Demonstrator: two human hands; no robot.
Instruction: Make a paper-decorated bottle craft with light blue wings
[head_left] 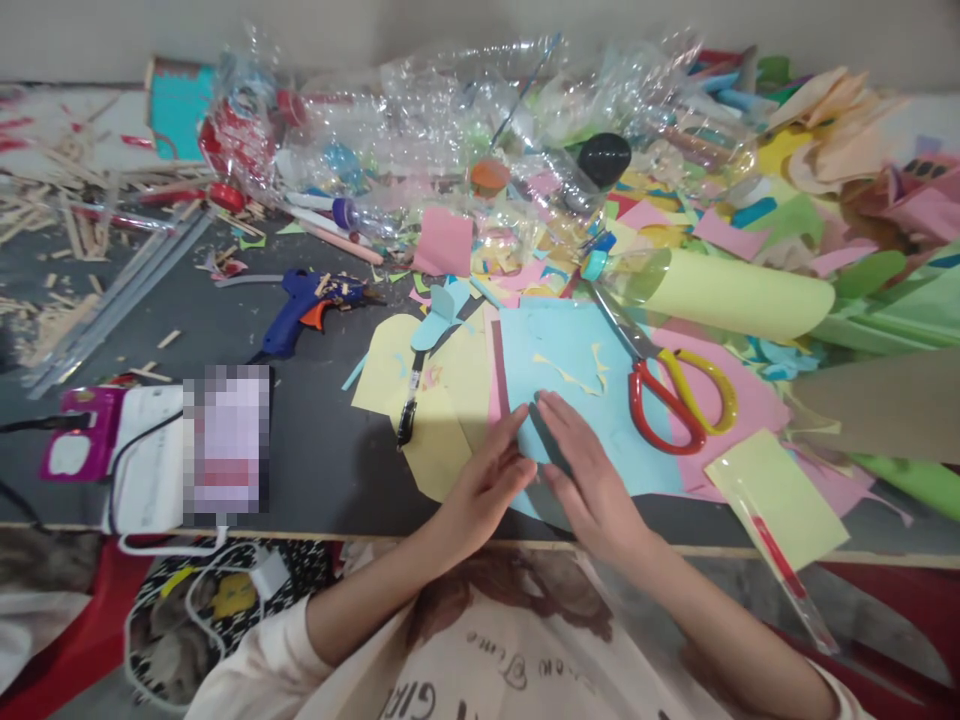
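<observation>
Both of my hands rest on a light blue sheet of paper (577,380) near the table's front edge. My left hand (487,480) lies with fingers stretched out, the tips pressing on the blue paper's left edge. My right hand (589,480) lies flat beside it, fingers extended over the same sheet. Neither hand grips anything. Yellow paper pieces (435,400) and a pink strip (496,375) lie just left of the blue sheet. Red-and-yellow scissors (671,395) lie on the paper right of my right hand.
A black pen (410,395) and a blue glue gun (304,310) lie to the left. Crushed clear plastic bottles (450,130) fill the back. A yellow paper roll (735,295), paper scraps, wooden sticks (60,210), a phone (225,440) with cables sit around.
</observation>
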